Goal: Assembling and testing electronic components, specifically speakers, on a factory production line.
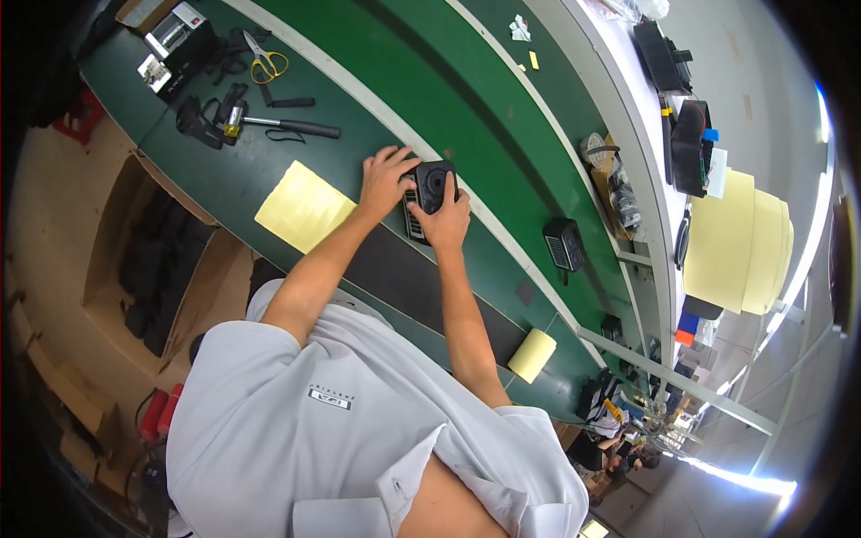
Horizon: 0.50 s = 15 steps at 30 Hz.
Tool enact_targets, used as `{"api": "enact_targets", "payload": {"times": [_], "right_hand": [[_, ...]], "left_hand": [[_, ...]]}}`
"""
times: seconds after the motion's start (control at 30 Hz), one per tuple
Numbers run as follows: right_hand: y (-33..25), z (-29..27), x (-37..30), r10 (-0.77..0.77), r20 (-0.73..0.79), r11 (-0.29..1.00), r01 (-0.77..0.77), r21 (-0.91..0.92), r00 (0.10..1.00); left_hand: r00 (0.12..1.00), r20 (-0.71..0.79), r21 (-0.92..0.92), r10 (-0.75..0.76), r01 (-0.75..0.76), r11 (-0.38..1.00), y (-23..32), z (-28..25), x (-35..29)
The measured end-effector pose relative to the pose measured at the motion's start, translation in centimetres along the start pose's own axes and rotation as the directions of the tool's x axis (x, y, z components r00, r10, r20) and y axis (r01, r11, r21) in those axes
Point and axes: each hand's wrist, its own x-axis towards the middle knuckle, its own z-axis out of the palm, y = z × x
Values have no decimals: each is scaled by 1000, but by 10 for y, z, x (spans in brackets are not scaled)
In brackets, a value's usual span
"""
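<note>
Near the centre of the frame, a black, box-shaped device with a round, speaker-like face (435,176) sits under both hands on the dark green worktop (224,166), close to the pale strip (386,117) that borders the bright green belt (529,148). The right hand (445,221) straddles it, thumb on the near left side and fingers along the right — a hold that seems meant to keep it from turning. The left hand (384,188) reaches its upper left edge with fingers partly spread, perhaps as a brace; whether they close on it cannot be told, as their tips are partly hidden. The flat black mat (395,278) just below the hands probably guards against scratches. A pale yellow sheet (305,208) lies left of centre, within easy reach, while the hammer with a black grip (300,127) and the yellow-handled scissors (266,65) rest at upper left, presumably leaving the hands elbow room
</note>
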Motion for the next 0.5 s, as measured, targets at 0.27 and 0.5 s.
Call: {"api": "enact_targets", "payload": {"times": [0.27, 0.5], "right_hand": [[-1, 2, 3, 37, 38, 999, -36, -25, 999], [0, 9, 21, -273, -162, 962, 273, -17, 948]], "left_hand": [[844, 439, 256, 308, -447, 857, -31, -15, 52], [752, 471, 261, 461, -618, 741, -33, -8, 61]]}}
